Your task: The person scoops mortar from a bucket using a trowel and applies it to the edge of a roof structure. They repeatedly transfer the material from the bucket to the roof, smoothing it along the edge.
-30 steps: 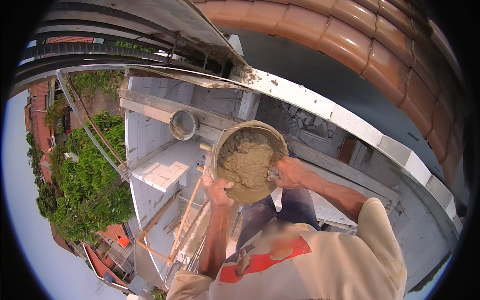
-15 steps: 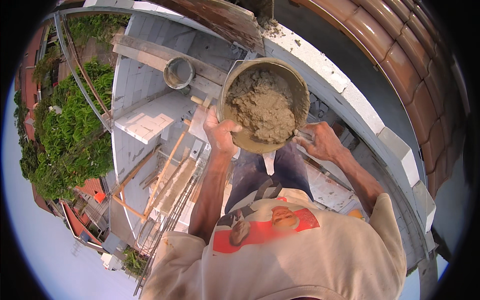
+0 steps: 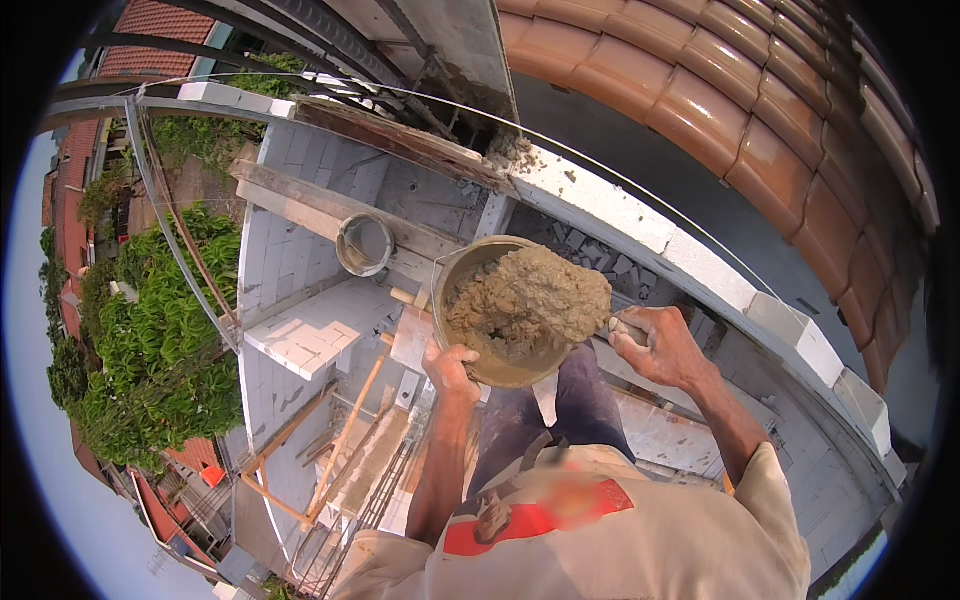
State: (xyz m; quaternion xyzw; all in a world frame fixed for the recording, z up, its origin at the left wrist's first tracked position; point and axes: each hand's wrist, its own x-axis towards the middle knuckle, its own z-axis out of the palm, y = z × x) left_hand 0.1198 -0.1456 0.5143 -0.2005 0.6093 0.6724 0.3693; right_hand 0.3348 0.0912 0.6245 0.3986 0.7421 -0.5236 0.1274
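In front of me is a bucket (image 3: 505, 372) with grey-brown wet mortar (image 3: 470, 310) in it, its mouth tipped toward me. My left hand (image 3: 452, 372) grips the near left side of its rim, thumb over the edge. Closed on the handle of a trowel (image 3: 628, 331), my right hand (image 3: 662, 347) is just right of the bucket. A large heap of mortar (image 3: 560, 292) sits over the bucket's right side, apparently borne by the trowel. That heap hides the blade.
A white block wall (image 3: 640, 215) curves past on the right, with mortar crumbs (image 3: 513, 152) on its top. Glazed brown roof tiles (image 3: 690, 100) lie beyond it. A second bucket (image 3: 364, 245) stands on planks (image 3: 300, 205). Far below lie rubble and boards.
The trowel has come up with a heap of mortar, leaving a hollow in the bucket. The bucket appears lower in view, and more of the wall and roof shows.
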